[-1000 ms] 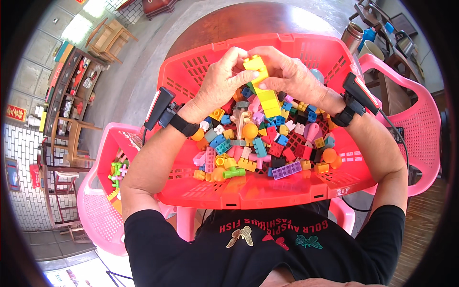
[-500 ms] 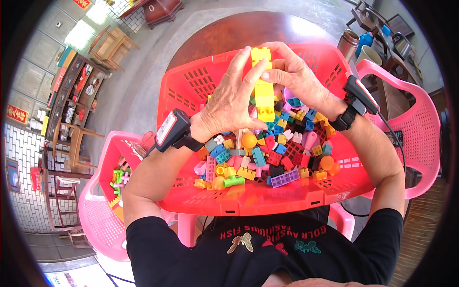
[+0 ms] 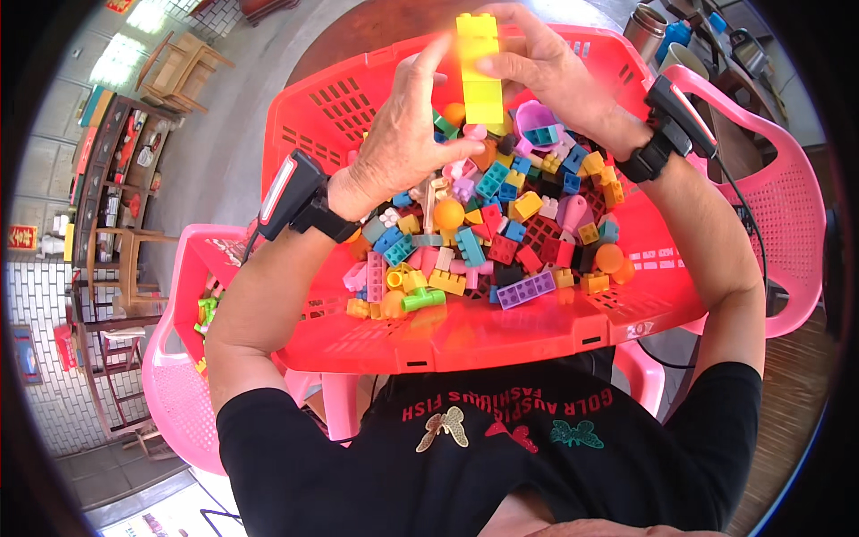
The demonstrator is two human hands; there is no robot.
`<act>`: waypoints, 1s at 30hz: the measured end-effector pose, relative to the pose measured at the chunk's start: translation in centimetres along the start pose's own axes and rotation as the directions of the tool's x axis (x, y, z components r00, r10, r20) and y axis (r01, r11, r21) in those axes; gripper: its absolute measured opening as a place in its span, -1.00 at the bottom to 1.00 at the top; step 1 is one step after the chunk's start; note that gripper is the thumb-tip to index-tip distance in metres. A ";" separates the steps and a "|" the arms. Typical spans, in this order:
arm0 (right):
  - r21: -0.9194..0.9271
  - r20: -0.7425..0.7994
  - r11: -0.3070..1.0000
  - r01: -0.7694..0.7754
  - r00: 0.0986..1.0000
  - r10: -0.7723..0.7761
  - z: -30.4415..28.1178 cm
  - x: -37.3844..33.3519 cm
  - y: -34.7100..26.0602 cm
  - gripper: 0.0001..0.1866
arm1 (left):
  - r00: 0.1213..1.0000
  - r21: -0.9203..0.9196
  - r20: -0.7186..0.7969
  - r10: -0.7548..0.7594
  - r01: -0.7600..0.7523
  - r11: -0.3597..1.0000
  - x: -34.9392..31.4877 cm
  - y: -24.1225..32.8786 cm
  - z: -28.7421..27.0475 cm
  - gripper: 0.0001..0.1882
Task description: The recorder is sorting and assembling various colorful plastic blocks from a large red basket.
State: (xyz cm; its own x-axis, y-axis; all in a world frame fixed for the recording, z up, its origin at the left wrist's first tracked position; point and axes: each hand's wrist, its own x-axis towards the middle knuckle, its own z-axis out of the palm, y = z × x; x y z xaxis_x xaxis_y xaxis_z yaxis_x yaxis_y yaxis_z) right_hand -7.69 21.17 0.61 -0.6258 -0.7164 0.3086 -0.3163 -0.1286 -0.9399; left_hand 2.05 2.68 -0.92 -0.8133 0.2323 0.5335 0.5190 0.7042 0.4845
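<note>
A column of yellow toy building bricks (image 3: 483, 100) stands out above the far side of a red basket (image 3: 429, 347). My right hand (image 3: 546, 67) grips it, thumb across the front and fingers behind. To its left, my left hand (image 3: 398, 125) has thumb and fingers spread. The left index fingertip comes close to the column's upper edge; whether they touch cannot be made out. Below both hands, loose bricks of many colours fill the basket, among them a purple brick (image 3: 526, 290), an orange ball (image 3: 448, 213) and a green tube piece (image 3: 423, 300).
A pink chair (image 3: 183, 412) at left carries a red container (image 3: 190, 304) with more pieces. Another pink chair (image 3: 778, 206) stands at right. Behind the basket is a round brown table (image 3: 358, 45). A metal flask (image 3: 644, 31) stands at the far right.
The left hand has drawn away from the brick column and opened. The right hand still holds the column, now higher in view; the basket also appears shifted up and left.
</note>
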 end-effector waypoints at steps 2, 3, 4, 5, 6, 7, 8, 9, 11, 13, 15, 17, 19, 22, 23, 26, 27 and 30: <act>-0.004 -0.049 1.000 -0.006 0.999 0.006 0.3 -0.5 0.2 -0.50 | 1.000 -0.042 -0.019 0.016 -0.017 0.999 -0.2 0.6 0.1 0.17; 0.039 -0.048 0.999 -0.012 0.999 0.013 0.5 -0.3 0.8 -0.46 | 0.999 -0.020 -0.024 0.025 -0.025 0.999 0.0 0.5 -0.1 0.19; 0.039 -0.046 0.999 -0.003 0.999 0.005 0.6 -0.2 1.1 -0.46 | 0.999 -0.012 -0.027 0.028 -0.028 1.000 0.1 0.4 -0.2 0.19; 0.021 -0.027 1.000 -0.001 1.000 0.001 1.0 -0.4 0.9 -0.46 | 0.998 0.012 -0.048 0.046 -0.045 0.999 0.0 0.5 -0.2 0.19; 0.003 -0.008 1.000 0.003 1.000 -0.003 1.2 -0.5 0.7 -0.46 | 0.996 0.037 -0.069 0.064 -0.061 0.997 0.0 0.7 -0.3 0.20; 0.023 -0.002 1.000 0.008 1.000 -0.008 1.4 -0.7 0.5 -0.46 | 0.992 0.099 -0.063 0.110 -0.104 0.990 0.0 0.8 -0.4 0.21; 0.022 0.002 1.000 0.012 1.000 -0.012 1.6 -0.8 0.3 -0.46 | 0.992 0.103 -0.067 0.111 -0.104 0.989 0.0 1.0 -0.5 0.21; 0.047 -0.001 0.999 0.016 1.000 -0.016 1.7 -0.9 0.1 -0.46 | 0.991 0.107 -0.052 0.124 -0.118 0.987 0.1 1.0 -0.5 0.21; 0.071 -0.001 0.997 0.024 1.000 -0.024 1.9 -1.0 -0.1 -0.46 | 0.985 0.151 -0.018 0.171 -0.166 0.975 0.2 0.8 -0.7 0.28; 0.095 0.038 0.995 0.019 0.999 -0.023 2.2 -1.0 -0.2 -0.46 | 0.981 0.160 -0.010 0.192 -0.188 0.969 0.0 0.6 -0.8 0.29; 0.116 0.055 0.993 0.023 0.998 -0.030 2.2 -1.1 -0.1 -0.45 | 0.976 0.171 -0.004 0.220 -0.216 0.961 0.1 0.7 -1.0 0.29; 0.140 0.069 0.990 0.002 0.998 -0.012 2.2 -1.2 -0.3 -0.44 | 0.971 0.076 0.019 0.237 -0.238 0.968 0.2 0.8 -1.0 0.28; 0.168 0.066 0.986 0.005 0.998 -0.016 2.5 -1.3 -0.5 -0.44 | 0.960 0.075 0.000 0.280 -0.279 0.957 0.1 0.5 -0.9 0.26; 0.207 0.060 0.978 0.006 0.998 -0.019 2.8 -1.4 -0.7 -0.45 | 0.944 0.096 -0.049 0.327 -0.322 0.942 0.2 0.4 -0.7 0.23; 0.196 0.087 0.980 -0.024 0.996 0.007 2.6 -1.3 -0.8 -0.41 | 0.938 0.123 -0.081 0.336 -0.325 0.938 0.2 0.4 -0.6 0.21; 0.181 0.113 0.983 0.013 0.993 -0.034 3.0 -1.5 -0.6 -0.32 | 0.951 0.071 -0.102 0.293 -0.287 0.955 0.0 0.7 -0.7 0.19; 0.176 0.112 0.981 0.083 0.988 -0.104 3.2 -1.7 -0.6 -0.27 | 0.950 0.068 -0.102 0.295 -0.289 0.955 0.0 0.9 -0.7 0.19; 0.196 0.185 0.980 -0.041 0.983 0.005 3.3 -1.8 -1.0 -0.13 | 0.950 0.079 -0.105 0.293 -0.286 0.955 0.1 1.5 -1.3 0.19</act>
State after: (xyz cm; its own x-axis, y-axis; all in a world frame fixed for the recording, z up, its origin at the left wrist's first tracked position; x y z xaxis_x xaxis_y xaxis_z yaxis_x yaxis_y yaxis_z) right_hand -3.92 20.32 0.53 -0.4849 -0.8312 0.2720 -0.1442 -0.2308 -0.9623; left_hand 3.13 2.84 0.77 -0.5934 0.3570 0.7214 0.7071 0.6594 0.2553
